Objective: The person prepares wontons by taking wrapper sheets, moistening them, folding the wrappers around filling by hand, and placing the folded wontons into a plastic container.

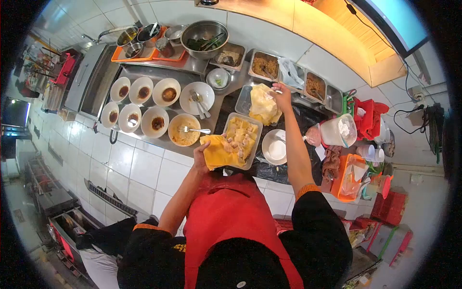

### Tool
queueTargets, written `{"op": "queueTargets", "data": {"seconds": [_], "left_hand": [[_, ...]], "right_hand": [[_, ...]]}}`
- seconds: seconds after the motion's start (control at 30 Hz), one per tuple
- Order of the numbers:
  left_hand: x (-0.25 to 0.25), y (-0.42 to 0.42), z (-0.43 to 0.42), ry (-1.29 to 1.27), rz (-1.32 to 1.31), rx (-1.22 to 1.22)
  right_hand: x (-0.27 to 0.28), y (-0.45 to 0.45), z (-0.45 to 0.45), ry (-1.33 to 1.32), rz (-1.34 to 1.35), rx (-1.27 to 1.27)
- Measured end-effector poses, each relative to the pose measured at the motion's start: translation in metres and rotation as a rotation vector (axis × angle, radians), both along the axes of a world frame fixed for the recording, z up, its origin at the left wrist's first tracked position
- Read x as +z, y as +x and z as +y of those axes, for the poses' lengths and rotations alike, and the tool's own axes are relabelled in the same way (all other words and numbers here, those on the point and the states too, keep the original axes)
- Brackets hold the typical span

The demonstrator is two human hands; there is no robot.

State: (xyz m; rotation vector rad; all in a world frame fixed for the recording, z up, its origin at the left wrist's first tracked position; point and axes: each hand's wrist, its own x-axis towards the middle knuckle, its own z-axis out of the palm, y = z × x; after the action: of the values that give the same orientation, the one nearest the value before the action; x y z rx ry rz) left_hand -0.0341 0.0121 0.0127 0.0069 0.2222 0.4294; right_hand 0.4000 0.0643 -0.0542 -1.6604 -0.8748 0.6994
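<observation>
My left hand [200,158] is closed on the edge of a yellow wonton wrapper [216,150], over the near left corner of a clear plastic container [258,139]. Folded yellow dumplings [239,129] fill that container. My right hand [282,95] reaches forward with its fingers pinched, at the right edge of a yellow-wrapped mound [263,107] with a pale top. A small light tip shows at those fingers, too small to name. A white bowl [275,147] with white contents stands under my right forearm.
Several bowls with dark sauce [168,94] stand left, beside an orange-stained bowl [184,130] with a fork. Behind are a steel bowl of greens [205,36] and metal food trays [263,65]. A white tub [338,130] and orange basket [347,178] stand right.
</observation>
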Motion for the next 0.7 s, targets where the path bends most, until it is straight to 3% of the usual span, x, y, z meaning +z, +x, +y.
{"op": "queueTargets", "data": {"seconds": [0.2, 0.27, 0.3, 0.37, 0.43, 0.53, 0.6, 0.7], "left_hand": [[0.01, 0.026, -0.013, 0.077, 0.184, 0.063], [0.014, 0.035, -0.019, 0.063, 0.136, 0.063], [0.014, 0.04, -0.021, 0.05, 0.081, 0.069], [-0.023, 0.046, -0.024, 0.019, 0.245, 0.129], [0.012, 0.064, -0.028, 0.034, 0.085, 0.114], [0.022, 0.082, -0.026, 0.089, 0.145, 0.127], [0.024, 0.095, -0.027, 0.06, 0.115, 0.158], [0.007, 0.111, -0.03, 0.098, 0.179, 0.204]], "right_hand": [[0.013, 0.006, -0.017, 0.106, -0.023, -0.05], [0.017, 0.006, -0.024, 0.204, -0.115, -0.094], [0.028, 0.008, -0.03, 0.201, -0.11, -0.094], [0.055, 0.006, -0.045, 0.195, -0.276, -0.096], [0.11, -0.015, -0.066, 0.077, -0.461, -0.032], [0.124, -0.035, -0.076, 0.296, -0.362, 0.131], [0.164, -0.079, -0.104, 0.289, -0.02, 0.283], [0.193, -0.119, -0.137, 0.074, 0.111, 0.312]]}}
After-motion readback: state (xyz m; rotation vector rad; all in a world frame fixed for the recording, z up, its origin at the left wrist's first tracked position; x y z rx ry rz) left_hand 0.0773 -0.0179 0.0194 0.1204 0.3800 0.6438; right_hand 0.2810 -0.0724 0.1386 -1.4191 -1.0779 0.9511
